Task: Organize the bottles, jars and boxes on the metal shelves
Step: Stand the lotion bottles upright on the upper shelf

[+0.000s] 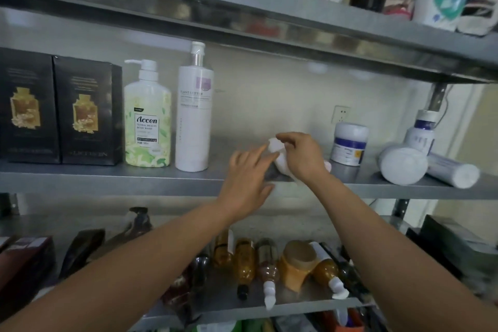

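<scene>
While the right hand (301, 156) curls round a small white bottle (275, 146) on the middle shelf (107, 178), with thumb and forefinger bent over its top, the left hand (246, 183) reaches in from the side, fingers straight and spread and holding nothing. Its fingertips are at the bottle's cap; whether they touch it I cannot tell. The bottle is tilted, low over the shelf and near its front edge, in the gap between the tall white pump bottle (194, 116) and the blue-labelled jar (350, 144).

From where I stand the main risk is that front edge. The hold looks light and sits high on the bottle, so if the bottle twists or the fingers slip it could roll off the lip onto the amber bottles (245, 264) lying on the shelf below.

A second risk is the left arm. It crosses close under the shelf edge, and a wide sweep towards the pump bottle could knock it over; it is tall and narrow, and would likely take the green body wash (147, 121) beside it down too.

To the right, two white containers (403, 165) already lie on their sides near the edge. A bump from the right elbow or a jolt to the shelf could start them rolling. If the cap is loose, tilting may also spill the contents.
</scene>
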